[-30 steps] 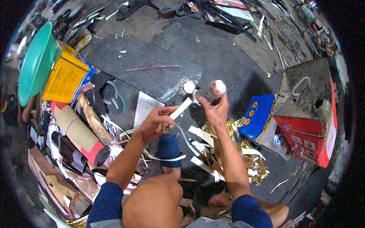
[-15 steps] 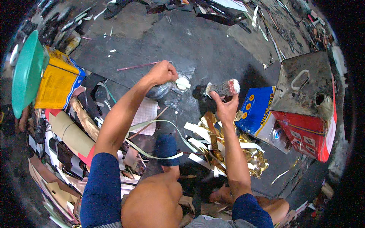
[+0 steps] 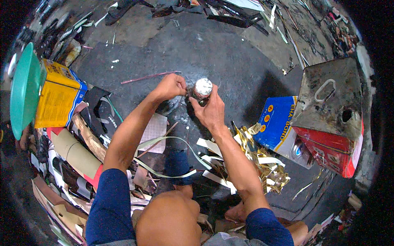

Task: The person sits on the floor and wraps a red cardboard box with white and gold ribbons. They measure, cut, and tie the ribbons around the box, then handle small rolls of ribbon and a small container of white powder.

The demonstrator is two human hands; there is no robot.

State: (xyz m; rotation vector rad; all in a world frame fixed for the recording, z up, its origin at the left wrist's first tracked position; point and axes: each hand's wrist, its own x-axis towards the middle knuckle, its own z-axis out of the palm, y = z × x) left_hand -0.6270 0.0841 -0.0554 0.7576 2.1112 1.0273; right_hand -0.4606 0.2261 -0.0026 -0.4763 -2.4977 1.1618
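My right hand (image 3: 211, 111) is closed around a stubby, crusted cylinder (image 3: 202, 88). It stands upright, its rough white end facing up. My left hand (image 3: 169, 87) is in a pinch just left of the cylinder, fingertips close to its side. What those fingers hold, if anything, is hidden. Beneath the left wrist lies a dark, shiny rounded lump (image 3: 166, 107), partly covered by the arm. A thin pinkish strip (image 3: 150, 77) lies on the dark work surface (image 3: 217, 53) beyond the left hand.
Gold and white strip scraps (image 3: 266, 170) heap beside my right forearm. Blue (image 3: 276, 123) and red (image 3: 328, 147) tins stand right. A yellow tin (image 3: 59, 96) and green basin (image 3: 25, 94) stand left. Gridded paper (image 3: 155, 133) and a long pale strip (image 3: 164, 176) lie near my knee.
My right hand has brought the cylinder leftward to my left hand and tipped it upright, white end up. The small round white piece at the left fingertips is now out of sight.
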